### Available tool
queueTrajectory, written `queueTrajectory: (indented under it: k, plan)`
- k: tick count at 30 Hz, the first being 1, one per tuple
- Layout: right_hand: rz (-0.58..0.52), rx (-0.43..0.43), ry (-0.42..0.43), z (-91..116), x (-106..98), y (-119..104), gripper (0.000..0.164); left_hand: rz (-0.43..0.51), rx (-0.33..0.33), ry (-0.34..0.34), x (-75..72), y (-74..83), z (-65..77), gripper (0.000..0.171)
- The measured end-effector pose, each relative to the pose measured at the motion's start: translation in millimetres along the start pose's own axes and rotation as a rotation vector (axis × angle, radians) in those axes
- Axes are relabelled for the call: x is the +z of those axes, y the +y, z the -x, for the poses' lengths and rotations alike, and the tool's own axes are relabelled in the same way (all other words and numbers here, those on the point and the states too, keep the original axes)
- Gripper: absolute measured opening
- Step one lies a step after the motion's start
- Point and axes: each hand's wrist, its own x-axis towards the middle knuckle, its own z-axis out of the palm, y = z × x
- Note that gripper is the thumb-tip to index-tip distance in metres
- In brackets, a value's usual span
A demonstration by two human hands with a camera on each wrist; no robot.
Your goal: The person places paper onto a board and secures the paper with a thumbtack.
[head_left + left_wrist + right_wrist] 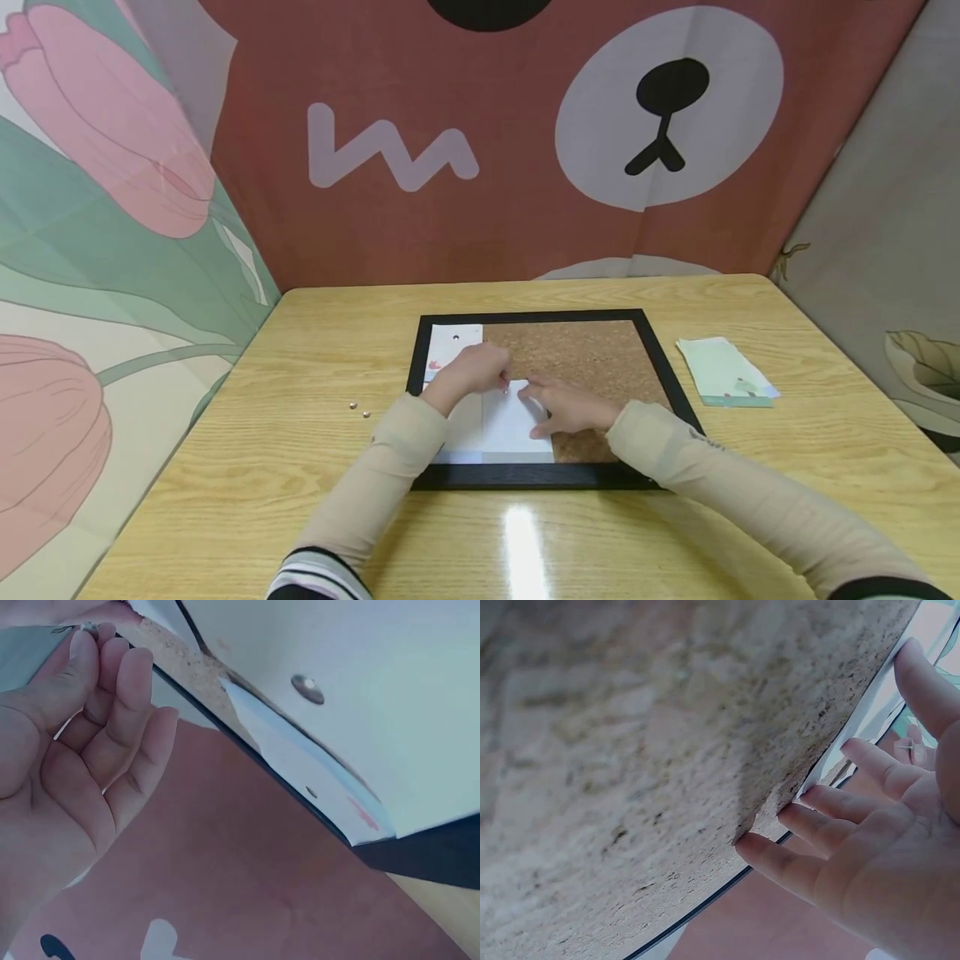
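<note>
The left hand is pinching a pin by the white sheet on the corkboard; the right hand, fingers spread, is only touching it. Leftward, a sleeve is blocking the corkboard's edge, studs lying beyond; rightward, notepaper is lying.

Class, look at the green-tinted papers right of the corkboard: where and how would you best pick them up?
Probably pinch the papers by their right edge, coming from the right: they lie flat on the table, a pale corner juts out at lower right, and the board's black frame lies left of them.
</note>
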Motion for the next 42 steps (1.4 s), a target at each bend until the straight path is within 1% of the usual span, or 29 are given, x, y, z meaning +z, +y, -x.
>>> queueTrajectory:
  k: [6, 7, 9, 14, 17, 24, 29, 32, 36, 40, 42]
  plan:
    - [0.003, -0.016, -0.003, -0.8, 1.0, 0.6, 0.060, -0.002, 0.024, -0.001, 6.1, -2.2, -5.4, 0.017]
    - [0.002, -0.019, -0.003, -0.9, 1.1, 0.7, 0.060, -0.004, 0.003, -0.015, 6.5, -0.9, -5.8, 0.017]
    - [-0.003, -0.022, 0.000, -0.8, 1.1, 0.8, 0.059, -0.012, 0.008, -0.012, 7.4, 0.1, -6.0, 0.016]
    - [-0.006, -0.030, 0.017, 0.0, 0.8, 0.5, 0.058, -0.032, 0.016, -0.021, 7.9, 3.6, -5.7, 0.009]
    - [0.003, -0.041, 0.023, 0.6, 0.3, 0.2, 0.058, -0.028, 0.020, -0.030, 8.9, 4.6, -6.8, 0.007]
    - [0.005, -0.048, 0.020, 1.2, 0.0, -0.3, 0.059, -0.028, 0.020, -0.038, 10.0, 6.0, -8.4, 0.011]
    - [0.014, -0.053, 0.019, 1.2, 0.0, 0.6, 0.062, -0.022, 0.019, -0.060, 9.9, 6.7, -9.2, 0.011]
    - [0.021, -0.051, 0.019, 1.4, -0.6, 0.5, 0.063, -0.035, 0.018, -0.079, 10.3, 6.8, -10.5, 0.009]
    - [0.026, -0.041, 0.017, 1.8, -1.0, -0.2, 0.064, -0.053, 0.007, -0.101, 11.0, 7.1, -12.3, 0.009]
    - [0.022, -0.030, 0.016, 1.9, -0.4, 0.2, 0.064, -0.047, -0.007, -0.118, 11.9, 7.5, -13.7, 0.005]
    - [0.026, -0.031, 0.017, 2.0, 0.2, 0.7, 0.064, -0.043, -0.012, -0.128, 12.4, 7.7, -14.0, 0.006]
